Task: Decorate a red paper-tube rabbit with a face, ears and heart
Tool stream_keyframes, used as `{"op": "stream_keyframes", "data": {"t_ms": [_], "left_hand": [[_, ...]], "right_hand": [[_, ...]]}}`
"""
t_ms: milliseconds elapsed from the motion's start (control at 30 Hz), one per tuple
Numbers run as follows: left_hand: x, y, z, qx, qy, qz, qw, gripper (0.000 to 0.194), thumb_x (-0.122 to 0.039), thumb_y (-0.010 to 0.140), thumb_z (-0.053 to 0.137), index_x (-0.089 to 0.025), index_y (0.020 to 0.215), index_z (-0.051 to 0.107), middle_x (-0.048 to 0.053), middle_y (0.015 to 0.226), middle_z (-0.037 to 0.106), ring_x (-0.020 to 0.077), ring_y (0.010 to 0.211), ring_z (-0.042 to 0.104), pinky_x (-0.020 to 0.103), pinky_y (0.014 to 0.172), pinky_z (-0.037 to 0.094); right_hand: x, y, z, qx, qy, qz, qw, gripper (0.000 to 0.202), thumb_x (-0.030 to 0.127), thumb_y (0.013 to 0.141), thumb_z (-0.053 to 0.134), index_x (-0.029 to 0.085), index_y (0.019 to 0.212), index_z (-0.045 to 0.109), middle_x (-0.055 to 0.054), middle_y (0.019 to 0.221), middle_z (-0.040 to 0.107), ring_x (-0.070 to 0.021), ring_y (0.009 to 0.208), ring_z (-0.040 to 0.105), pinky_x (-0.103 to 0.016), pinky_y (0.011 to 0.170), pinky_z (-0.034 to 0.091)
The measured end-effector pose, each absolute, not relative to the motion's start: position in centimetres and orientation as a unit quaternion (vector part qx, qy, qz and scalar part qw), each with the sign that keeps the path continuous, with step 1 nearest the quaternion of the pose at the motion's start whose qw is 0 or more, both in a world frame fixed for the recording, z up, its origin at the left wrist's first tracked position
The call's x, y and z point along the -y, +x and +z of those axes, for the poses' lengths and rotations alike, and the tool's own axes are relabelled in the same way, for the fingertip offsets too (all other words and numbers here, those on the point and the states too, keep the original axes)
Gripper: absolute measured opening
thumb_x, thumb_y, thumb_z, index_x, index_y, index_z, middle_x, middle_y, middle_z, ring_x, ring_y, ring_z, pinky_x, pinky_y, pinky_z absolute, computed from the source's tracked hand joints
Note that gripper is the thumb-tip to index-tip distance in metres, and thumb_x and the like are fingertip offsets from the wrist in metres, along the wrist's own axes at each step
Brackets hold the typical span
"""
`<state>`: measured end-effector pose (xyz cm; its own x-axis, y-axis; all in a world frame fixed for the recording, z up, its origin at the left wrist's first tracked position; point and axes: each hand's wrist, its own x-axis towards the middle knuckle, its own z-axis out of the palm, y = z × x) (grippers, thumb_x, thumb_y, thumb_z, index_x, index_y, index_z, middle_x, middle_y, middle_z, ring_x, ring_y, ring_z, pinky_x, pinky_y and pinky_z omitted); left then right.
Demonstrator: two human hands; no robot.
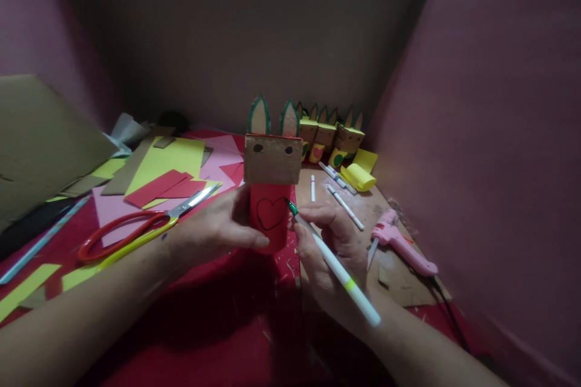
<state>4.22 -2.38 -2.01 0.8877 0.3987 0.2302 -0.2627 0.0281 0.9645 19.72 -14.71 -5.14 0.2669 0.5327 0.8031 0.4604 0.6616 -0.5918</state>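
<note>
From my remote seat I watched the red figure (272,174) near the middle of the view, upright in front of me; I couldn't tell whether its base met the desk (204,338). The fingers of my left hand (233,217) were clamped around its body, thumb across the front. My right hand (330,242) had its fingers pinched on a white marker (344,278), whose green tip sat at the heart's edge, touching or nearly so.

I judged the piece well advanced: head, ears and eyes were all in place. The heart (271,215), though, was only a dark outline with plain red inside, whereas the similar figures (325,133) behind carried filled shapes, so I took the colouring as undone.

The body looked like a smooth paper tube, the head (273,160) a boxy block of dull brown cardboard, and the pointed ears (260,118) pale, leaf-shaped pieces edged in green. Left of it lay flat paper sheets (170,157) and glossy-handled scissors (167,216); to the right, a pink plastic glue gun (399,244).
</note>
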Motion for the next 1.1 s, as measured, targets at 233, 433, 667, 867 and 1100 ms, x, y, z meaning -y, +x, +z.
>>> {"op": "stream_keyframes", "data": {"t_ms": [233,433,667,867,1100], "left_hand": [[2.36,4.30,-2.10,-0.069,0.654,0.239,0.714,0.039,-0.018,0.071,0.091,-0.017,0.102,0.067,0.001,0.090,0.071,0.0192,0.084,0.063,0.030,0.073,0.052],[2.15,4.23,-2.25,-0.052,0.654,0.234,0.717,0.037,-0.016,0.074,0.090,-0.018,0.104,0.069,0.000,0.092,0.072,0.0186,0.087,0.063,0.028,0.074,0.051],[2.06,4.29,-2.04,-0.080,0.656,0.233,0.714,0.038,-0.017,0.070,0.093,-0.019,0.100,0.070,0.002,0.088,0.072,0.0190,0.083,0.064,0.029,0.072,0.052],[1.99,4.39,-2.24,-0.066,0.648,0.236,0.722,0.040,-0.017,0.069,0.094,-0.019,0.101,0.070,0.001,0.087,0.072,0.0174,0.079,0.064,0.027,0.069,0.053],[1.91,4.16,-2.31,-0.083,0.651,0.234,0.717,0.040,-0.015,0.069,0.094,-0.021,0.102,0.072,0.000,0.090,0.073,0.0156,0.082,0.064,0.023,0.071,0.054]], "right_hand": [[14.60,19.62,-5.09,0.607,-0.408,0.013,0.682,0.027,0.011,0.097,0.063,0.030,0.116,0.064,0.000,0.102,0.067,-0.0154,0.094,0.071,-0.033,0.085,0.062],[14.65,19.65,-5.08,0.609,-0.410,0.024,0.679,0.027,0.012,0.097,0.062,0.030,0.117,0.064,0.001,0.101,0.067,-0.0149,0.092,0.070,-0.033,0.085,0.063],[14.74,19.56,-5.06,0.602,-0.413,0.031,0.682,0.028,0.011,0.096,0.064,0.031,0.116,0.064,0.002,0.100,0.067,-0.0137,0.089,0.069,-0.031,0.083,0.061],[14.73,19.51,-5.00,0.603,-0.401,0.033,0.689,0.029,0.007,0.095,0.063,0.030,0.115,0.065,0.003,0.100,0.066,-0.0113,0.090,0.068,-0.027,0.085,0.059],[14.67,19.51,-5.19,0.590,-0.404,0.047,0.698,0.028,0.007,0.095,0.063,0.030,0.112,0.064,0.003,0.098,0.065,-0.0101,0.085,0.067,-0.024,0.079,0.058]]}}
